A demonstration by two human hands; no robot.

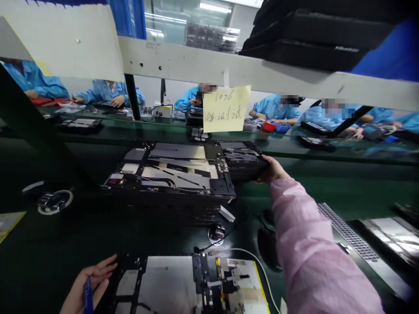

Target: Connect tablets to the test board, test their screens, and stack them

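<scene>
My right hand (274,169), in a pink sleeve, reaches forward and grips the right side of a stack of opened black tablets (244,158); some of its fingers are hidden behind the stack. Beside it on the left is a wider stack of opened tablets (180,172), their inner parts showing. At the lower left my left hand (93,281) has a slim blue pen-like tool (87,296) in its curled fingers. Its fingertips are by the left edge of an opened tablet (166,279) in front of me. A yellow-edged battery part (244,285) lies at that tablet's right.
A white cable (252,257) curves past the near tablet. A black mouse (266,244) sits under my right arm. A metal ruler-like strip (350,231) and more tablets (393,235) lie right. A shelf beam (183,54) with a yellow note (227,109) crosses ahead; people in blue work beyond.
</scene>
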